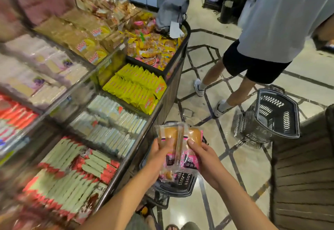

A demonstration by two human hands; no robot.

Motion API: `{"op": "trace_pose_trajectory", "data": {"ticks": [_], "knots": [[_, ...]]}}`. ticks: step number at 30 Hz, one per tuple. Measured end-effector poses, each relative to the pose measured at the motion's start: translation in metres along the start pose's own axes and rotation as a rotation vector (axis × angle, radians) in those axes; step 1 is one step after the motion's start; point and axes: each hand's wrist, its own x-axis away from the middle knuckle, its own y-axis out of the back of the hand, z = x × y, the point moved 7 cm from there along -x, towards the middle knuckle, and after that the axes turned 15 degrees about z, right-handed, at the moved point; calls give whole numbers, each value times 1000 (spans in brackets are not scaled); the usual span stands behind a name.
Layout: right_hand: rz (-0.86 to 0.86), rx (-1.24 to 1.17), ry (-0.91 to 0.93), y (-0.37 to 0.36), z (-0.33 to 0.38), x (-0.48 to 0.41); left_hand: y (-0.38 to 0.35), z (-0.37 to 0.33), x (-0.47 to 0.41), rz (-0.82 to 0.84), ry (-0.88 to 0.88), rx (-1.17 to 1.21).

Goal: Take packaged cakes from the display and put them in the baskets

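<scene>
1. Here, in the head view, the step in hand looks like the drop: the cakes are off the display (140,139), which fills the left of the frame, and not yet in a basket.
2. The left hand (160,154) pinches a cake pack (169,134) at lower centre, thumb on its front.
3. The right hand (205,159) pinches a second cake pack (195,136) the same way, just beside the first, their edges touching or overlapping.
4. Both packs are held above the near basket (173,191), which stands on the floor (235,166) against the display's end. Something pink lies in it, but I cannot tell whether that is a pack already dropped.
5. A far basket (249,126) stands at right centre, well apart, near another person (267,30).
6. The next move calls for lowering both packs inside the near basket's rim, then spreading thumbs and fingers so that they fall flat.
</scene>
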Motion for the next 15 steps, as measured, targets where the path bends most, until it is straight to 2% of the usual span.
{"op": "trace_pose_trajectory", "data": {"ticks": [7,11,15], "knots": [[184,19,-25,-34,-15,27,21,31,112,-155,-35,49],[296,44,-53,-74,-29,38,44,62,177,-398,-169,278],[386,246,-31,-124,-50,41,60,80,247,-594,-267,404]]}}
